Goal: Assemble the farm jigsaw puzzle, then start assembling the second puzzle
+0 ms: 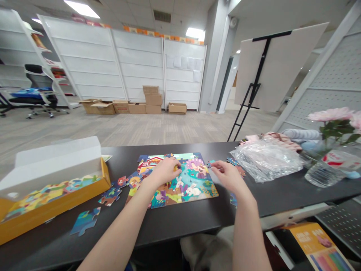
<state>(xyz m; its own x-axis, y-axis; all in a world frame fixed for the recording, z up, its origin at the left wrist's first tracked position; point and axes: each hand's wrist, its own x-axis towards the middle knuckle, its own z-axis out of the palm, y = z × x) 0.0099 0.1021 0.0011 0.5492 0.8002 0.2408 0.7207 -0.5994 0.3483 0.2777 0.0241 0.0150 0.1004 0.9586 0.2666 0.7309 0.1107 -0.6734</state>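
A colourful jigsaw puzzle (187, 184) of a farm scene with white rabbits lies mostly assembled on the dark table (180, 222). My left hand (165, 171) rests on its upper middle, with fingers curled over the pieces, and anything held there is hidden. My right hand (229, 177) hovers at the puzzle's right edge, fingers apart, close to a small loose piece (211, 163). Other loose pieces lie to the left, including a blue-green one (85, 221) and a multicoloured one (109, 196).
A yellow puzzle box (56, 209) with a white lid stands at the table's left. A crumpled plastic bag (265, 160), folded cloth, and pink flowers in a glass vase (334, 169) stand at the right. Behind the table are carpet, cardboard boxes, an easel and a chair.
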